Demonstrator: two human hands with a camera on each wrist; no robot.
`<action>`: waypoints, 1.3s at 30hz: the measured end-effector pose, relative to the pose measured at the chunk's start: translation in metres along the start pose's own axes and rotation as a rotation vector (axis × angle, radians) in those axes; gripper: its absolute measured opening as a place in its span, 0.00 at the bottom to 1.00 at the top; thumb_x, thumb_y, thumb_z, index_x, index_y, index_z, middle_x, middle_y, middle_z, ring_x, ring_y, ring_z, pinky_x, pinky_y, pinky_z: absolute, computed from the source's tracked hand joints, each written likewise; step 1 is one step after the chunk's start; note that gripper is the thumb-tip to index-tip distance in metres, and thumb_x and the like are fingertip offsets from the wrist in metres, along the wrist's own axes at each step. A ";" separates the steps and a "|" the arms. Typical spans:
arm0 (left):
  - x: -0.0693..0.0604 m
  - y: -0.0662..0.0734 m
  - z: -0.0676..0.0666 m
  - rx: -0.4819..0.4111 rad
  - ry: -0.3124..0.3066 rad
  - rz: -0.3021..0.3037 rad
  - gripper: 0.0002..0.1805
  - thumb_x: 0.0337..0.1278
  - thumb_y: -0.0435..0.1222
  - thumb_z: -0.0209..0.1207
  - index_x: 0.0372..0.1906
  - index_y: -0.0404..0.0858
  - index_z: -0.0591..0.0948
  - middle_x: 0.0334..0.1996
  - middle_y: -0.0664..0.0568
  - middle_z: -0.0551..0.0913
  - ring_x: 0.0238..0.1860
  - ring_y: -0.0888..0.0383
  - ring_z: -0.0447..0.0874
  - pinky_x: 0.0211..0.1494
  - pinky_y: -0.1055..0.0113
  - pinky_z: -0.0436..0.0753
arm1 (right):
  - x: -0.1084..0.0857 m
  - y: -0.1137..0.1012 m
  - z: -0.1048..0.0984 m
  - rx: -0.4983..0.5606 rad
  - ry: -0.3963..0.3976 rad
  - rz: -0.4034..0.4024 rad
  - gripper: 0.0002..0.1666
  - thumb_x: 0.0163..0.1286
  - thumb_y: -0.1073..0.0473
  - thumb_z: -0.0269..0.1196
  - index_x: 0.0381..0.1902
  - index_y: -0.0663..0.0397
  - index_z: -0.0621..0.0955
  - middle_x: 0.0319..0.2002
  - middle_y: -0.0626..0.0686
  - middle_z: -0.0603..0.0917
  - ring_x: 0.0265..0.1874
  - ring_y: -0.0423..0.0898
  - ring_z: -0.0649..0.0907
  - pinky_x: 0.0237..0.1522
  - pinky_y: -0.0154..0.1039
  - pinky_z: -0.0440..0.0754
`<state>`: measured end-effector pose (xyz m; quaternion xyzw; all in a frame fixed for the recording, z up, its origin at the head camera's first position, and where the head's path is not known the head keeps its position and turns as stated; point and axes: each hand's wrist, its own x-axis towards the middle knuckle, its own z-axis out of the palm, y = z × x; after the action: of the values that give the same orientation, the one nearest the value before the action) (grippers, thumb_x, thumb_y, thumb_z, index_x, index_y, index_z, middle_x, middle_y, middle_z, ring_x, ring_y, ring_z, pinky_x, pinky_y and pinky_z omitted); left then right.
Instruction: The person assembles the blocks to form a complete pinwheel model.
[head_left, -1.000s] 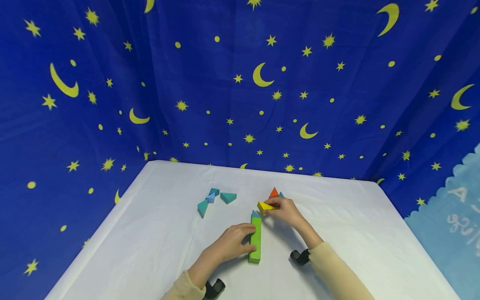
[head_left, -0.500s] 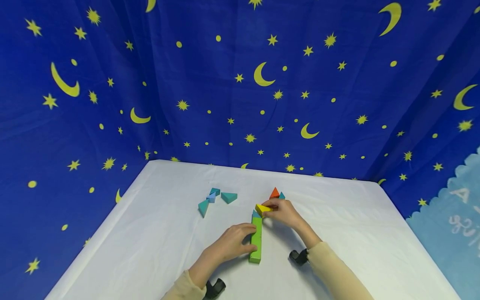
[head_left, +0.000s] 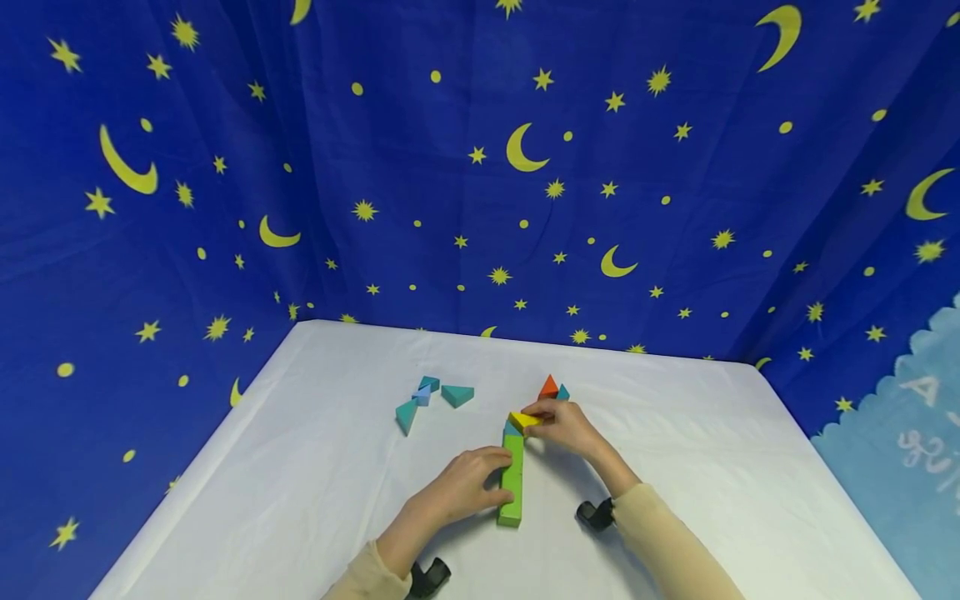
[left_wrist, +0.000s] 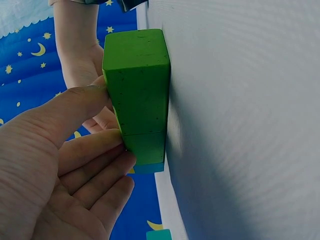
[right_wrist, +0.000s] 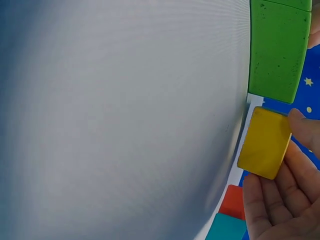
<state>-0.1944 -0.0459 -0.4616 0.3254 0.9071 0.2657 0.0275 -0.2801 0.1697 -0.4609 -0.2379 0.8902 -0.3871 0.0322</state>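
Two green blocks [head_left: 512, 481] lie end to end on the white table, with a thin seam between them in the left wrist view. My left hand [head_left: 457, 486] rests its thumb and fingertips against their left side, with relaxed fingers. Beyond their far end sits a blue triangular block [head_left: 511, 430]. My right hand [head_left: 568, 425] pinches a yellow triangular block [head_left: 522, 422] between thumb and fingers, right beside the blue one. In the right wrist view the yellow block [right_wrist: 265, 142] shows its broad rectangular face; whether it touches the blue block cannot be told.
Behind my right hand stand an orange triangular block [head_left: 549, 387] and a teal one [head_left: 563, 391], partly hidden. Further left lie several teal triangular blocks [head_left: 457, 395] and a light blue block [head_left: 422, 396]. A blue star-patterned cloth [head_left: 465, 183] hangs behind the table [head_left: 675, 467].
My right hand has moved slightly left with the yellow block, bringing it up to the blue triangular block. The left hand and green blocks have stayed in place.
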 end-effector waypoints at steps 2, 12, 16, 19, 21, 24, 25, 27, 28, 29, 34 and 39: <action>0.000 0.000 0.000 -0.003 -0.002 -0.003 0.29 0.55 0.47 0.64 0.58 0.34 0.77 0.56 0.48 0.77 0.59 0.54 0.73 0.61 0.62 0.72 | 0.000 0.000 0.000 0.001 -0.007 0.004 0.17 0.56 0.60 0.70 0.44 0.57 0.84 0.38 0.51 0.84 0.35 0.43 0.82 0.37 0.36 0.81; 0.000 0.001 -0.002 -0.011 -0.010 -0.016 0.29 0.55 0.47 0.65 0.57 0.34 0.77 0.56 0.48 0.77 0.59 0.54 0.73 0.60 0.62 0.72 | 0.001 0.001 0.001 0.007 -0.033 0.041 0.17 0.57 0.59 0.70 0.45 0.56 0.85 0.39 0.51 0.84 0.37 0.44 0.82 0.38 0.37 0.81; 0.000 0.001 -0.002 -0.012 -0.008 -0.016 0.28 0.55 0.47 0.65 0.57 0.34 0.78 0.56 0.49 0.77 0.59 0.55 0.73 0.60 0.62 0.72 | 0.002 0.003 0.001 0.026 -0.055 0.058 0.17 0.59 0.58 0.68 0.47 0.56 0.84 0.41 0.51 0.84 0.38 0.45 0.82 0.40 0.39 0.81; 0.000 0.001 -0.002 -0.011 -0.006 -0.013 0.28 0.55 0.46 0.65 0.56 0.33 0.78 0.56 0.49 0.77 0.59 0.55 0.73 0.60 0.63 0.72 | 0.002 0.004 0.001 0.065 -0.057 0.093 0.16 0.64 0.56 0.65 0.48 0.56 0.83 0.42 0.51 0.84 0.40 0.46 0.82 0.42 0.41 0.81; 0.000 0.001 -0.002 -0.010 -0.006 -0.012 0.28 0.55 0.46 0.65 0.56 0.33 0.78 0.56 0.49 0.77 0.59 0.55 0.73 0.60 0.63 0.72 | 0.002 0.005 0.000 0.099 -0.054 0.124 0.15 0.66 0.56 0.62 0.49 0.56 0.83 0.43 0.50 0.84 0.42 0.45 0.82 0.44 0.42 0.80; 0.000 0.002 -0.002 -0.007 -0.007 -0.012 0.29 0.55 0.47 0.65 0.57 0.33 0.78 0.56 0.49 0.77 0.59 0.55 0.73 0.60 0.63 0.72 | 0.004 0.007 0.001 0.134 -0.046 0.141 0.14 0.68 0.56 0.60 0.48 0.56 0.83 0.43 0.50 0.84 0.43 0.45 0.82 0.46 0.44 0.79; 0.000 0.002 -0.002 -0.007 -0.007 -0.013 0.29 0.54 0.47 0.65 0.57 0.33 0.78 0.56 0.49 0.77 0.59 0.55 0.73 0.60 0.63 0.72 | 0.004 0.008 0.001 0.141 -0.046 0.143 0.14 0.68 0.57 0.60 0.48 0.55 0.84 0.43 0.50 0.84 0.43 0.45 0.82 0.46 0.44 0.79; 0.000 0.002 -0.002 -0.006 -0.007 -0.014 0.29 0.54 0.47 0.65 0.57 0.33 0.78 0.56 0.49 0.77 0.59 0.55 0.72 0.61 0.63 0.72 | 0.005 0.008 0.001 0.149 -0.045 0.136 0.13 0.68 0.58 0.60 0.48 0.55 0.84 0.43 0.51 0.84 0.43 0.46 0.81 0.47 0.44 0.79; 0.000 0.002 -0.002 -0.007 -0.007 -0.014 0.29 0.54 0.47 0.65 0.57 0.33 0.78 0.56 0.49 0.77 0.59 0.55 0.72 0.61 0.63 0.72 | 0.005 0.008 0.002 0.153 -0.044 0.132 0.13 0.68 0.58 0.60 0.47 0.56 0.84 0.43 0.51 0.84 0.43 0.46 0.81 0.46 0.44 0.79; 0.000 0.002 -0.002 -0.007 -0.006 -0.014 0.29 0.54 0.47 0.65 0.57 0.33 0.78 0.56 0.49 0.77 0.59 0.55 0.72 0.61 0.63 0.72 | 0.006 0.009 0.002 0.158 -0.045 0.130 0.13 0.68 0.59 0.60 0.47 0.56 0.84 0.43 0.51 0.84 0.43 0.46 0.81 0.46 0.44 0.79; 0.001 0.002 -0.002 -0.009 -0.008 -0.017 0.28 0.55 0.46 0.65 0.57 0.33 0.78 0.57 0.49 0.77 0.59 0.55 0.72 0.61 0.63 0.72 | 0.008 0.008 0.004 0.157 -0.047 0.131 0.12 0.68 0.61 0.60 0.47 0.56 0.84 0.43 0.52 0.84 0.42 0.45 0.81 0.45 0.43 0.79; 0.000 0.002 -0.002 -0.008 -0.006 -0.021 0.28 0.54 0.47 0.65 0.57 0.34 0.78 0.57 0.49 0.77 0.59 0.55 0.72 0.61 0.63 0.72 | 0.002 -0.007 0.001 0.162 -0.061 0.122 0.12 0.68 0.65 0.59 0.47 0.61 0.83 0.42 0.56 0.84 0.42 0.48 0.81 0.45 0.46 0.79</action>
<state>-0.1933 -0.0454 -0.4589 0.3166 0.9093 0.2680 0.0345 -0.2790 0.1639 -0.4562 -0.1918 0.8675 -0.4475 0.1018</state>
